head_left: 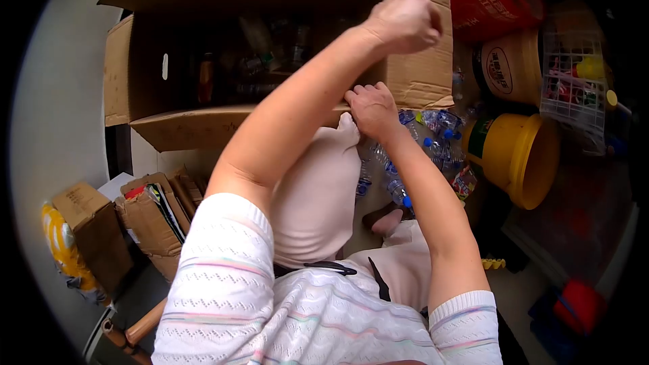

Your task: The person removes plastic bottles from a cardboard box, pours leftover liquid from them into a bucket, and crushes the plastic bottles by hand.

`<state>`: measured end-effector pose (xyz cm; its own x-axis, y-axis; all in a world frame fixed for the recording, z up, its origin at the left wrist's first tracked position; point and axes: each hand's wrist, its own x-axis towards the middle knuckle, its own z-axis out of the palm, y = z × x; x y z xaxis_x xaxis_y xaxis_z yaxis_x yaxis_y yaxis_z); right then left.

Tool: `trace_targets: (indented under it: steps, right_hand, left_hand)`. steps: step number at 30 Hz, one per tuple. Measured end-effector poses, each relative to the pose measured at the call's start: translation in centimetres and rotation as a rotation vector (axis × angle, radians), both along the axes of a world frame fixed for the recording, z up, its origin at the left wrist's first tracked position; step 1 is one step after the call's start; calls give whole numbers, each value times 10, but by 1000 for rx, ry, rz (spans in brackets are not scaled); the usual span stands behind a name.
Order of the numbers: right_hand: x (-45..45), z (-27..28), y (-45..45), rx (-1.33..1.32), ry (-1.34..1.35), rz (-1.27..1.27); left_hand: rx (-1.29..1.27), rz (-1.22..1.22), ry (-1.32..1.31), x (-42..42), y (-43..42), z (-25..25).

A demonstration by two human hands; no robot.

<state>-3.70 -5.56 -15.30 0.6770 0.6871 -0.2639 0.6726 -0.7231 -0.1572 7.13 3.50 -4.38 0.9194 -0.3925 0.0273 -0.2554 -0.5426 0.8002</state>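
Steadying the cardboard box seems under way, care needed; right hand and left hand are curled, grip cannot be told.

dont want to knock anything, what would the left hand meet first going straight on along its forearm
Probably the red package just past the box flap, though how high the left hand sits is unclear.
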Motion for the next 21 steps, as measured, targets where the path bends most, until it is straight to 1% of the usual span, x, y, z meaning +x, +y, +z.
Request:
trace_targets:
  steps: [1, 2, 3, 4, 6, 8, 11, 14, 15, 17, 18, 20, 21]
  right_hand:
    - [1, 3, 0, 8, 1, -5]
    - [0, 8, 1, 15, 9, -11]
    - [1, 12, 0, 45, 42, -17]
    - [1, 13, 0, 50, 61, -20]
    - [2, 13, 0, 51, 91, -23]
    - [3, 13, -1, 78, 85, -17]
    - [3, 12, -2, 114, 81, -14]
    - [4, 10, -3, 140, 67, -15]
    - [4, 10, -3, 142, 60, -15]
    - [4, 11, -2, 151, 64, -21]
    - [4, 11, -2, 151, 64, -22]
    - [3, 9, -3, 152, 61, -20]
    - [3, 9, -3, 150, 61, -20]
  left_hand:
    - [159, 26, -5, 12, 25, -32]
    - [364, 43, 84, 16, 52, -52]
    - [596, 99, 171, 19, 80, -88]
    - [841, 69, 301, 20, 108, -118]
    - [1318, -18, 82, 6, 164, -182]
    - [1260, -41, -23, -3, 216, -232]
    - [1437, -185, -239, -17, 233, -258]
    - [1222, -105, -153, -13, 240, -284]
    - [1240, -108, -105, -12, 239, -291]
    - [1287, -113, -4, -15, 236, -287]
    - [1271, -86, 38, -12, 236, -284]
    - [1239, -27, 123, -5, 225, -259]
    - [1038, 92, 231, -1, 218, -240]
